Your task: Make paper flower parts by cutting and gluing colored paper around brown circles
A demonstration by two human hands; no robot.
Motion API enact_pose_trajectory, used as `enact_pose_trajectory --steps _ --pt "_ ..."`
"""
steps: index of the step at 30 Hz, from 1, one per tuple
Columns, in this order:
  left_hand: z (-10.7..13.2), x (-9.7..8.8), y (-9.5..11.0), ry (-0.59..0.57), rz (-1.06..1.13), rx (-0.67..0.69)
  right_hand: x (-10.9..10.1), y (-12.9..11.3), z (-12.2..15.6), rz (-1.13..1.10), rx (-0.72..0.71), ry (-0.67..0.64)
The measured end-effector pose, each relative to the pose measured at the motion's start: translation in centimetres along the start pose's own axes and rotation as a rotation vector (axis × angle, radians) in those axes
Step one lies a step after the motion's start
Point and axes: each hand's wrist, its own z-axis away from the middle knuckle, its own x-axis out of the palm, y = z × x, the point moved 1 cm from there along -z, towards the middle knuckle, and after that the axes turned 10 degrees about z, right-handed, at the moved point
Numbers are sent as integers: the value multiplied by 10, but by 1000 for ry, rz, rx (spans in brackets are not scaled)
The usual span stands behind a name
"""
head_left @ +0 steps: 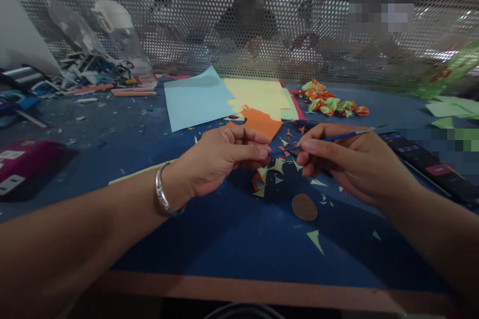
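Observation:
A thin blue paintbrush (340,136) spans the gap between my hands above the blue tabletop, its bristle end pointing up to the right. My right hand (352,162) pinches its handle between thumb and fingers. At the handle's other end, my left hand (228,154) is closed in a pinch; whether something small is also in those fingers I cannot make out. Below lie paper scraps (277,165) in green and orange, and a brown oval disc (304,207). Behind my left hand are a cut orange sheet (262,120), a yellow sheet (258,92) and a light blue sheet (194,102).
Crumpled orange and green paper pieces (325,99) sit at the back. A phone (430,164) lies right of my right hand. On the left are a water bottle (125,40), a purple case (28,162) and orange sticks (133,93). A perforated metal screen (179,15) stands behind.

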Motion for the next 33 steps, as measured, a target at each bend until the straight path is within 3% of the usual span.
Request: enact_pose_trajectory --steps 4,7,13,18,22,27,33 --pt "-4 -3 1 56 -10 39 -12 -2 -3 7 -6 99" --pt "-6 -5 1 77 -32 57 -22 -6 -4 138 0 135" --pt "-7 -6 1 63 -150 169 -33 -16 -5 696 -10 39" --pt "-5 -4 1 26 -208 177 -30 -7 -5 904 -102 -22" --pt "-3 -4 -1 -3 -180 159 -23 -4 -2 791 -168 2" --pt "-1 -1 -4 -65 -104 89 -14 -16 9 537 -318 137" --pt "1 0 -6 -68 -126 80 -1 -20 20 452 -365 169"
